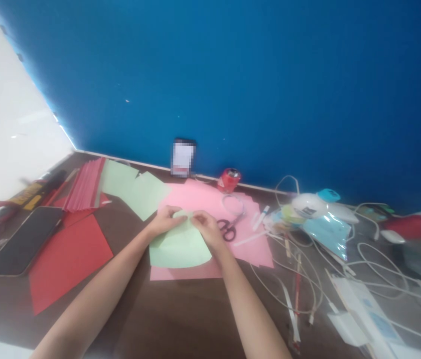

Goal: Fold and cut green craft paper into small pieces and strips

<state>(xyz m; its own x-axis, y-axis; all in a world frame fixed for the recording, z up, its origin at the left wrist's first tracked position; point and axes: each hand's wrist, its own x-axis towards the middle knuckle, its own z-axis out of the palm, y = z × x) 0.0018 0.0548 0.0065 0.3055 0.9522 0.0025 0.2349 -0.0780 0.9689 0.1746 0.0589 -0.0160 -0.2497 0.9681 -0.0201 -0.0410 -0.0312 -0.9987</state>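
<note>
A light green paper piece with a rounded lower edge lies on pink paper sheets in the middle of the dark brown table. My left hand and my right hand meet at its far edge, fingers pinched on the paper, which looks folded over there. Scissors with dark handles lie just right of my right hand.
Red paper sheets, a dark phone and folded red paper lie left. More green sheets sit behind. A red tape roll stands by the blue wall. White cables, packets and a white device crowd the right.
</note>
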